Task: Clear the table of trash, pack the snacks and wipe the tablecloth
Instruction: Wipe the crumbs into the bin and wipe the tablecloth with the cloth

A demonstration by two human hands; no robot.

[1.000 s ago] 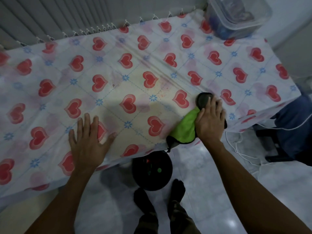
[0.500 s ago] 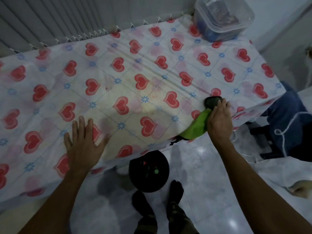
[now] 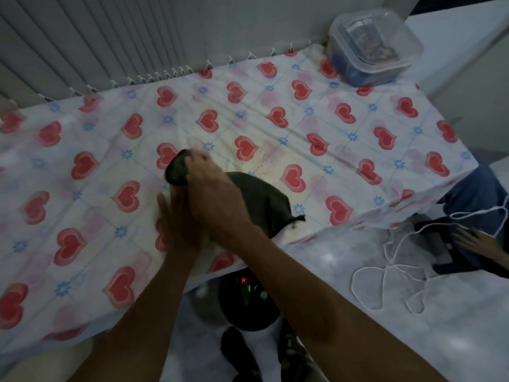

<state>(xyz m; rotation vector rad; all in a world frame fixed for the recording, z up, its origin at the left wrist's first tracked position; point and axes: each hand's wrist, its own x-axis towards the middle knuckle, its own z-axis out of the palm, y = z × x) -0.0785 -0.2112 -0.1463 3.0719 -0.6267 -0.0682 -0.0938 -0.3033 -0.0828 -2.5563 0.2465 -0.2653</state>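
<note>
The tablecloth (image 3: 275,119), white with red hearts and blue flowers, covers the table and shows a yellowish stain near its middle. My right hand (image 3: 217,199) grips a wiping cloth (image 3: 261,202) that looks dark here, and holds it lifted over the cloth's near middle. A bunched end of the wiping cloth sticks out past my fingers. My left hand (image 3: 173,224) lies flat on the tablecloth right under my right hand, largely hidden by it. A clear lidded container (image 3: 371,48) with snack packets inside stands at the table's far right corner.
A black round bin (image 3: 248,301) sits on the floor under the table's near edge, by my feet. White cord (image 3: 385,271) loops on the floor at right, beside a blue cloth-covered chair (image 3: 479,216). A ribbed wall backs the table.
My right hand has swept the wiping cloth from the table's right front edge leftward and lifted it over my left hand. The cloth's green side no longer shows. The camera view has shifted.
</note>
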